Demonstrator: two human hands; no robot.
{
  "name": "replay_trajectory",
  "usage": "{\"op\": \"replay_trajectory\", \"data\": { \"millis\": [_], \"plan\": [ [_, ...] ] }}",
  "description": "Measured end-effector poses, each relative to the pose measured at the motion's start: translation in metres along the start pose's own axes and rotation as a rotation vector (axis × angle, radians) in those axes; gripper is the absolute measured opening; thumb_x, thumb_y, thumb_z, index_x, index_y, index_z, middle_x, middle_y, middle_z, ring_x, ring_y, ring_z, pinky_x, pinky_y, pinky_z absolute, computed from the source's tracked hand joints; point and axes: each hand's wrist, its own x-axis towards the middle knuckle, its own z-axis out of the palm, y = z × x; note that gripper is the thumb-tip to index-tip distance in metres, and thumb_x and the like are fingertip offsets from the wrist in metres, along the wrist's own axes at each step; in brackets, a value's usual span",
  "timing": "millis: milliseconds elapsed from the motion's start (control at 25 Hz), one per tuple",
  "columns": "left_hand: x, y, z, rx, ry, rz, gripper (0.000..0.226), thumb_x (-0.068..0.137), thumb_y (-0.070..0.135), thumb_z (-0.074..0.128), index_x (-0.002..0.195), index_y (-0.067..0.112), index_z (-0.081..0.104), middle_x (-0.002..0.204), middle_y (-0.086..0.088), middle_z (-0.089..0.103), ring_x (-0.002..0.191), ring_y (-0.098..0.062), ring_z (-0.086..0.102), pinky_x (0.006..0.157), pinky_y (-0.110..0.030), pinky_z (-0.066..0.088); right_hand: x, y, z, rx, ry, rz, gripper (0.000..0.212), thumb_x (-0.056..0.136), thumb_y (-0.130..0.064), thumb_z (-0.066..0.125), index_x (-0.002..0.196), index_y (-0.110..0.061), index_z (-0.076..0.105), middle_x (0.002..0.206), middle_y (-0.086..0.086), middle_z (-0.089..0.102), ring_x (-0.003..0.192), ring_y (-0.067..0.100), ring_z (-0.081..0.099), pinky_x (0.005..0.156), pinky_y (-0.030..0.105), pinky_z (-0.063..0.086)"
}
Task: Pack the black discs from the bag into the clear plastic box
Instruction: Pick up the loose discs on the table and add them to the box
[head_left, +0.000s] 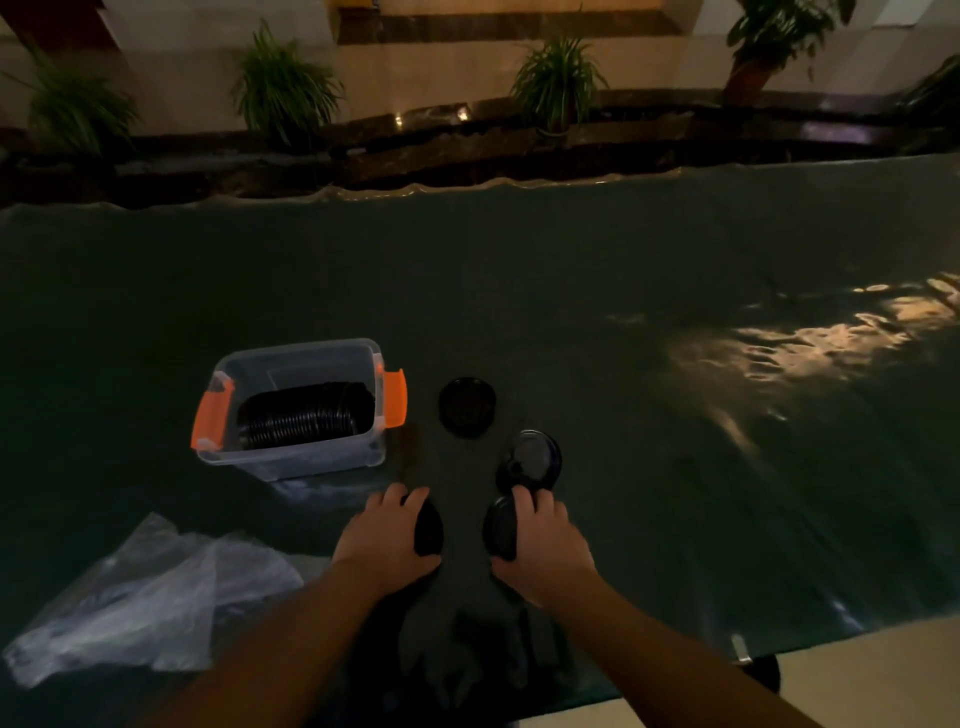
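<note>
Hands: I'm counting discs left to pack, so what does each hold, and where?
The left hand and the right hand each grip one black disc () by its rim, on edge.

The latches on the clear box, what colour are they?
Orange latches, seen in the head view.

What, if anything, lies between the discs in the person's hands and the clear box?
Nothing visible does. The left hand and right hand each grip a black disc on edge. The clear plastic box stands lidless ahead and to the left, across bare tablecloth. The two loose discs lie right of that path.
</note>
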Motion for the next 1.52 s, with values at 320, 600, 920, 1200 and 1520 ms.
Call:
{"op": "replay_trajectory", "data": {
  "millis": [320, 600, 920, 1200, 1520],
  "plan": [
    [0.012, 0.002, -0.017, -0.08, 0.087, 0.104, 0.09, 0.075, 0.061, 0.069, 0.148, 0.03, 0.026, 0.148, 0.001, 0.034, 0.136, -0.024, 0.036, 0.103, -0.043, 0.049, 0.025, 0.005, -0.05, 0.079, 0.225, -0.004, 0.104, 0.07, -0.068, 0.065, 0.152, -0.018, 0.024, 0.142, 0.003, 0.041, 0.129, 0.028, 0.043, 0.096, 0.045, 0.051],
    [0.028, 0.017, -0.038, -0.131, 0.151, 0.156, 0.088, 0.077, 0.059, 0.07, 0.147, 0.03, 0.026, 0.151, 0.0, 0.032, 0.138, -0.025, 0.032, 0.109, -0.043, 0.043, 0.086, 0.013, -0.06, -0.003, 0.126, 0.073, 0.102, 0.067, -0.07, 0.072, 0.146, -0.02, 0.03, 0.14, 0.006, 0.041, 0.128, 0.031, 0.044, 0.095, 0.047, 0.052],
    [0.083, 0.052, -0.076, -0.085, 0.209, 0.192, 0.086, 0.081, 0.05, 0.073, 0.149, 0.024, 0.026, 0.154, -0.007, 0.032, 0.141, -0.03, 0.03, 0.11, -0.046, 0.043, 0.09, 0.021, -0.04, 0.06, 0.069, 0.069, 0.108, 0.066, -0.059, 0.075, 0.152, -0.019, 0.023, 0.144, 0.004, 0.041, 0.132, 0.028, 0.042, 0.099, 0.046, 0.05],
    [0.149, 0.065, -0.097, 0.004, 0.118, 0.097, 0.09, 0.079, 0.047, 0.078, 0.149, 0.02, 0.029, 0.151, -0.01, 0.034, 0.137, -0.035, 0.034, 0.103, -0.054, 0.048, 0.061, 0.035, -0.03, 0.137, 0.101, 0.068, 0.107, 0.064, -0.065, 0.068, 0.152, -0.021, 0.025, 0.139, 0.001, 0.042, 0.128, 0.027, 0.043, 0.096, 0.045, 0.051],
    [0.166, 0.063, -0.074, -0.041, 0.032, 0.066, 0.107, 0.07, 0.039, 0.086, 0.153, 0.022, 0.021, 0.153, -0.011, 0.033, 0.139, -0.036, 0.032, 0.106, -0.054, 0.044, 0.04, 0.043, -0.039, 0.173, 0.142, 0.081, 0.108, 0.067, -0.065, 0.072, 0.154, -0.022, 0.024, 0.145, 0.0, 0.04, 0.133, 0.025, 0.04, 0.102, 0.043, 0.048]
  ]
}}
